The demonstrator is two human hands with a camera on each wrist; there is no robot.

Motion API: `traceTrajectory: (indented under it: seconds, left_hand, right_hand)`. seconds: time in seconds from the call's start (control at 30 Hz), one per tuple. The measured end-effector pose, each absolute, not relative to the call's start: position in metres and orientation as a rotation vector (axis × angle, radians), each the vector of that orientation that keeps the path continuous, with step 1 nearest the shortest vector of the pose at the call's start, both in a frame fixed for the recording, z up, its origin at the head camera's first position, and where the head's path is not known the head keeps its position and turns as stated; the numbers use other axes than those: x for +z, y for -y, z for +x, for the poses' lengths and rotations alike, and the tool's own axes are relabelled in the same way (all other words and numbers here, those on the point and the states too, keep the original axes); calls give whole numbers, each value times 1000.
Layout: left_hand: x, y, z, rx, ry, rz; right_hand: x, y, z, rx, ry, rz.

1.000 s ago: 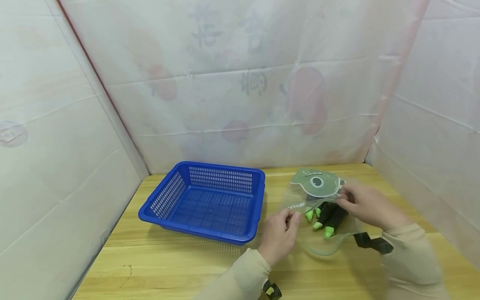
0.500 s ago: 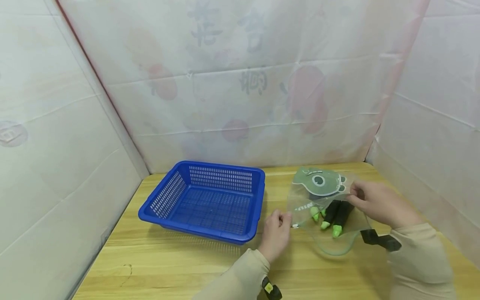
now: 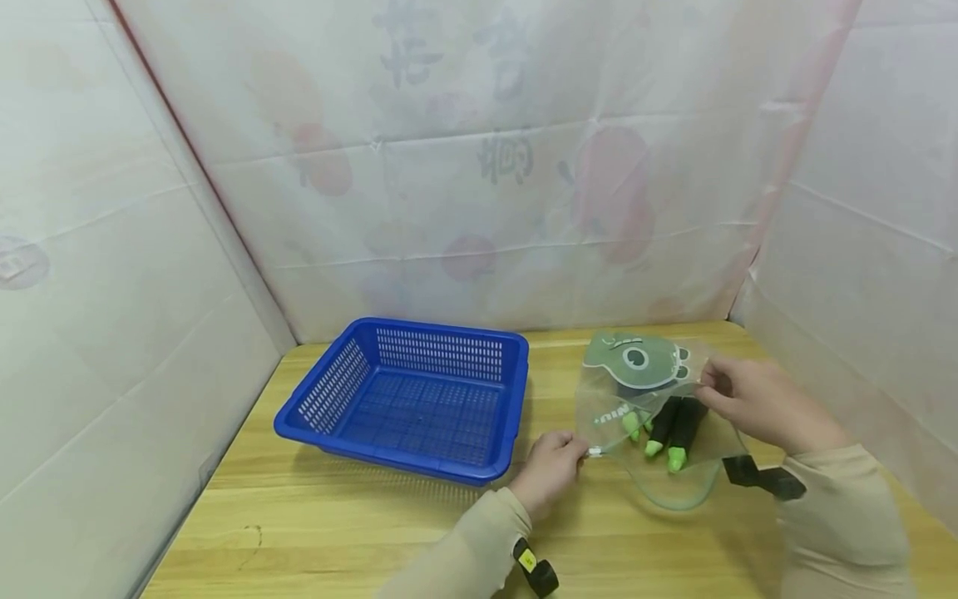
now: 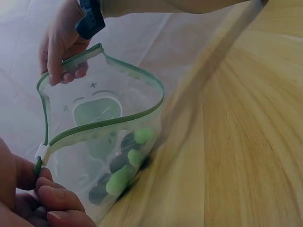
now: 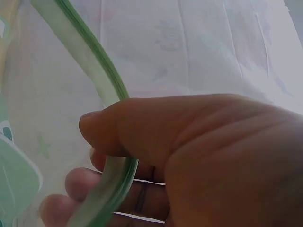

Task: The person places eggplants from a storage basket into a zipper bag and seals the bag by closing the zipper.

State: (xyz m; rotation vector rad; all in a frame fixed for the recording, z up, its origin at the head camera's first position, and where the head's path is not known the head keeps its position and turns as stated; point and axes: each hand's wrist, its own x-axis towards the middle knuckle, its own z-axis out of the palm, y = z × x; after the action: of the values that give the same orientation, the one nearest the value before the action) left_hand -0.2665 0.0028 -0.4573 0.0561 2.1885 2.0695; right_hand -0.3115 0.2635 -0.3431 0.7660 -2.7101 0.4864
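A clear zip bag (image 3: 642, 364) with a green cartoon print stands at the right of the table, its green-edged mouth spread wide. Several dark, long eggplants (image 3: 684, 433) with bright green ends lie inside. My left hand (image 3: 550, 472) pinches the end of the zip strip beside the white slider (image 4: 43, 152). On the opposite side of the mouth, my right hand (image 3: 759, 403) grips the rim between thumb and fingers. The right wrist view shows the green zip strip (image 5: 113, 85) passing under my right thumb. Part of the eggplants is hidden behind the print.
A blue slotted plastic basket (image 3: 516, 391) stands left of the bag on the wooden table (image 3: 359, 541). White printed cloth walls (image 3: 449, 208) close off the back and both sides. Each sleeve has a dark strap (image 3: 535, 566) near the cuff.
The mouth of the bag has been drawn wider. My left hand moved left and slightly down with the slider end, and my right hand moved right with the rim. The basket stayed put.
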Motion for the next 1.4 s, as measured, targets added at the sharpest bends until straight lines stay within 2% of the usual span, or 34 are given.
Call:
traceTrajectory:
  seconds: [0.37,0.63,0.83,1.1,1.4]
  left_hand:
    - [-453,-5,-268,2147,-2115,52]
    - [-452,-4,-270,2185,-2092,40]
    - [-450,-1,-269,2188,-2059,53]
    - [-451,2,-272,2278,-1974,20]
    - [-447,2,-273,2349,-1920,31]
  right_hand:
    - [-336,-241,-299,517,2641,869]
    - [-342,-185,-278,468,2461,1078]
    - [-360,-150,-271,405,2422,1186]
    - [-383,-139,-282,322,2403,1169]
    - [-386,-135,-287,287,2418,1126]
